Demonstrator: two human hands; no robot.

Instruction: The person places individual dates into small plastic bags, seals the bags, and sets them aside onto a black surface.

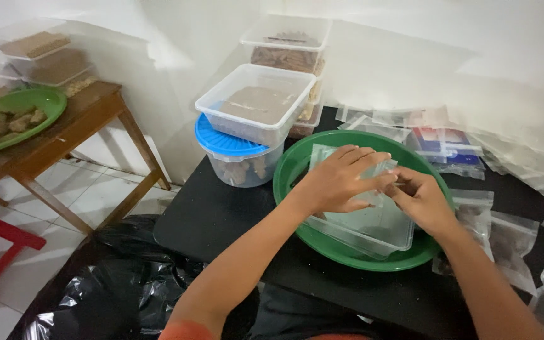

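1. While both hands work over a green round tray (pixel 347 255) on the black table (pixel 215 214), the left hand (pixel 341 181) lies palm down with fingers stretched almost flat, pressing on a small clear plastic pouch (pixel 382 170).
2. The right hand (pixel 424 200) meets it from the other side, fingers curled and pinched on the same pouch at its right edge.
3. The pouch sits above a clear rectangular container (pixel 373 232) that rests inside the tray; what the pouch holds cannot be told.
4. To the right of the tray, filled clear pouches (pixel 505 242) with brown contents lie flat on the table.
5. Behind the tray, a clear tub holding brown powder (pixel 256 104) stands on a blue-lidded tub (pixel 234 154); further clear containers (pixel 288 47) are stacked at the wall.
6. At left, a wooden side table (pixel 64 135) carries a green plate of brown pieces (pixel 11 119).
7. A black plastic bag (pixel 127 277) lies on the floor beside the table.
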